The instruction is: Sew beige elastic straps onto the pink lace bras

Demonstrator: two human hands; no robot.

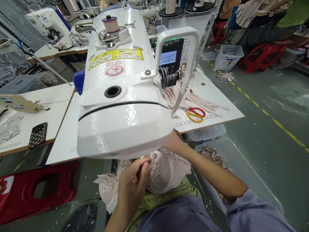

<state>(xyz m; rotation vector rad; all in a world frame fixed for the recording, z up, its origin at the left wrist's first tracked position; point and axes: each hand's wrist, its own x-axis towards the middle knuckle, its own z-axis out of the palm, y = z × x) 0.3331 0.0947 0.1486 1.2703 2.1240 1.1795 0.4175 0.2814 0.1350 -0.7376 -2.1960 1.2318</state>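
A pale pink lace bra [160, 172] lies over my lap, below the front of a white sewing machine [125, 125]. With thumb and forefinger pressed together, my left hand [134, 177] pinches the edge of a lace cup. Another lace part [107, 188] hangs to the left of that wrist. My right hand [174, 141] reaches in at the bra's upper right, beneath the machine head. Its fingers are hidden behind the machine, so their grip does not show. The needle area is also out of sight.
Red-and-yellow scissors [196, 114] and beige fabric strips [205, 101] lie on the white tabletop [224, 112] at right. A clear bin [241, 167] of scraps stands below. At left are a phone [38, 135] and a red stool [48, 190]. A person in green [293, 14] sits far right.
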